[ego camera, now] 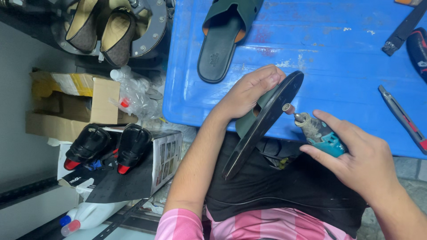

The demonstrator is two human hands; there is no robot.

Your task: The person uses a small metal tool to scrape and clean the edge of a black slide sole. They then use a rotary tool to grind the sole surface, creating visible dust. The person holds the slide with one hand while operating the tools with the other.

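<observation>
— Pink-striped cloth and a black apron (pixel 284 186) fill the bottom of the frame, nearest you. What's in your hands?

— Your left hand (pixel 247 93) is closed round the upper part of a dark green sandal (pixel 262 122), fingers curled over its rim, holding it on edge so the sole's black rim runs from lower centre up toward the blue table (pixel 320 49). Your right hand (pixel 360 155) is wrapped tight about a teal rotary tool (pixel 318 133); its small sanding drum (pixel 289 109) is touching the sandal's edge, right of centre.

— And the room around them?

— The table's near edge runs just behind the tool. On it, a utility knife (pixel 402 118) lies to the right, apart from your right hand. Bare blue surface sits between that and the matching green sandal (pixel 227 35) at top centre. A black strip (pixel 404 29) lies top right. At left, below the table edge, it's crowded: black shoes (pixel 106 146) on a box, cardboard (pixel 75 104), and brown shoes (pixel 102 31) upper left.
</observation>
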